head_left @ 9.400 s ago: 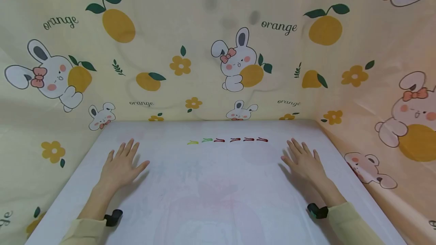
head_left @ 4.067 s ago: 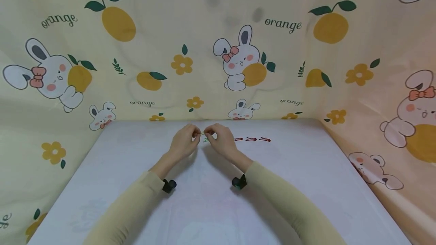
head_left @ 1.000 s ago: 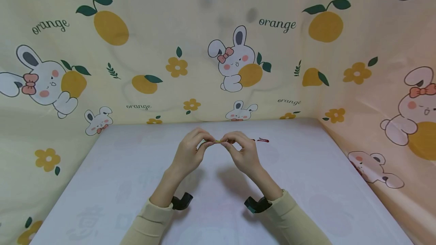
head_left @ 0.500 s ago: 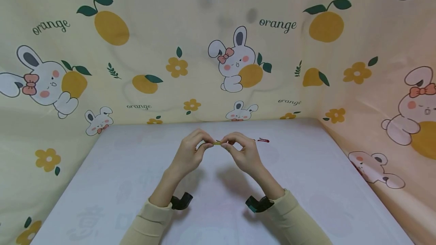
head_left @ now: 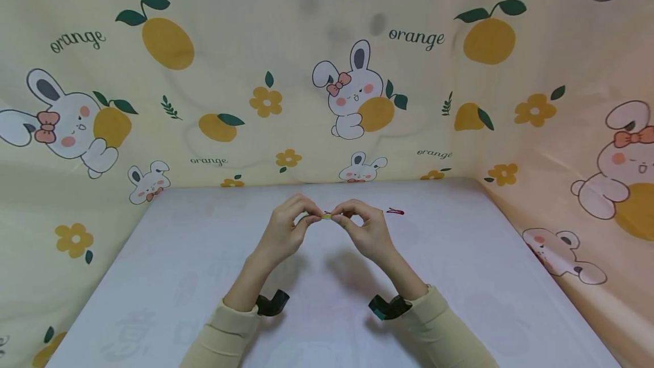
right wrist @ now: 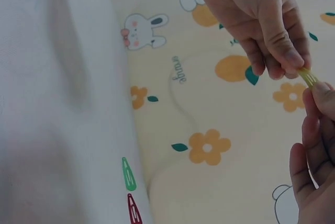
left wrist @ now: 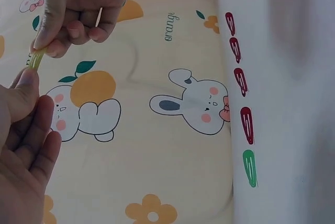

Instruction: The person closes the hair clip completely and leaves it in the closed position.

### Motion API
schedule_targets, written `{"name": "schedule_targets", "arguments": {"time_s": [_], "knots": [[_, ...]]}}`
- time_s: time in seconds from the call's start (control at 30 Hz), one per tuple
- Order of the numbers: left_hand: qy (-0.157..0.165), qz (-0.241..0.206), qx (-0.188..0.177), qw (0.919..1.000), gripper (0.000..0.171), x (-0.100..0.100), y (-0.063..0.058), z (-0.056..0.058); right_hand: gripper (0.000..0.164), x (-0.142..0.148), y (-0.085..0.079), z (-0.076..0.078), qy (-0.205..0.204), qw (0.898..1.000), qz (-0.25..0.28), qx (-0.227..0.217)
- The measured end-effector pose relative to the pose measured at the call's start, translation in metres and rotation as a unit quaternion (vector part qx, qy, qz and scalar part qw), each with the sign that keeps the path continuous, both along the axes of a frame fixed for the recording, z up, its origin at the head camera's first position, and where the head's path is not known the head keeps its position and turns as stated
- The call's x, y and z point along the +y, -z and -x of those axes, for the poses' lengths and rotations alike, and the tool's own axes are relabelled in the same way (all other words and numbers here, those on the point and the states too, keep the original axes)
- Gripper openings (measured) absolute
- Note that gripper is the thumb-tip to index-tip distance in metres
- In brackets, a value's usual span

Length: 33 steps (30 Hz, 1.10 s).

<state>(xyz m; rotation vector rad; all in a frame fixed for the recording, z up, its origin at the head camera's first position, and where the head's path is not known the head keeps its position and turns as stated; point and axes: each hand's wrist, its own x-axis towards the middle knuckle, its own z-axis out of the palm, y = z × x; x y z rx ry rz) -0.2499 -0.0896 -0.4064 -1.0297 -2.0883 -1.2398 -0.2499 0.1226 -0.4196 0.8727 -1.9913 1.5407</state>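
Observation:
A small yellow snap hair clip (head_left: 326, 216) is held up over the table between both hands. My left hand (head_left: 283, 229) pinches one end between thumb and index finger, and my right hand (head_left: 368, 229) pinches the other end the same way. In the left wrist view the yellow clip (left wrist: 35, 59) spans the short gap between the two thumbs. The right wrist view shows its slotted body (right wrist: 308, 77) too, its ends covered by fingertips. The other fingers of both hands are loosely bent.
A row of snap clips lies near the table's far edge: a green clip (left wrist: 249, 167) and several red clips (left wrist: 247, 125). From the head most are hidden behind the hands, with one red clip (head_left: 395, 211) showing at right. A patterned curtain (head_left: 230, 72) rises behind the white table (head_left: 204, 288).
Earlier both hands lay flat apart and the yellow clip ended the row at left. Both hands then took it, lifted it and moved it right; over the last second it has tilted slightly.

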Motion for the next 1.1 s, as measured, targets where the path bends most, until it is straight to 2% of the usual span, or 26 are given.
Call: {"name": "schedule_targets", "arguments": {"time_s": [0.17, 0.37, 0.53, 0.77, 0.9, 1.1], "knots": [[-0.008, 0.004, 0.010, 0.9999, 0.014, 0.0006, 0.0013, 0.0003, 0.016, -0.0015, 0.0014, -0.0006, 0.014, 1.000, 0.004, -0.016], [-0.023, 0.017, 0.018, 0.9994, 0.012, -0.0006, 0.0010, -0.0002, 0.006, -0.0028, 0.0031, -0.0020, 0.031, 0.996, 0.012, -0.082], [-0.029, 0.028, 0.025, 0.9989, 0.017, -0.0013, 0.0014, 0.0002, 0.009, -0.0041, 0.0036, -0.0032, 0.030, 0.993, 0.028, -0.114], [-0.049, 0.040, 0.042, 0.9971, 0.019, -0.0005, 0.0041, 0.0012, 0.011, -0.0034, 0.0047, -0.0037, 0.015, 0.989, 0.044, -0.137], [-0.066, 0.049, 0.040, 0.9958, 0.016, -0.0009, 0.0067, 0.0011, 0.011, -0.0034, 0.0049, -0.0035, 0.014, 0.989, 0.032, -0.143], [-0.077, 0.059, 0.041, 0.9944, 0.015, -0.0013, 0.0059, 0.0020, 0.015, -0.0020, 0.0033, -0.0010, 0.038, 0.991, -0.005, -0.132]]}}
